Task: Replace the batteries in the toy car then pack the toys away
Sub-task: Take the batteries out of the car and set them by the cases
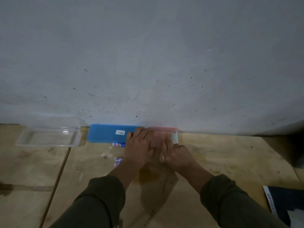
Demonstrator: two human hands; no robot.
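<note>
A pink toy (155, 140), blurred and with a pale teal end (175, 137), sits against the wall at the back of the wooden table. My left hand (139, 148) lies over its left side with the fingers curled on it. From the right, my right hand (176, 155) grips it with the fingers closed. My hands hide most of the toy. One white, red and blue battery (118, 144) lies just left of my left hand. Two more batteries (118, 162) lie by my left wrist.
A flat blue lid (105, 134) with a white sticker lies along the wall left of the toy. Further left stands an open clear plastic box (49, 137). A dark object (286, 204) with a white edge sits at the front right. The grey wall (148, 63) closes the back.
</note>
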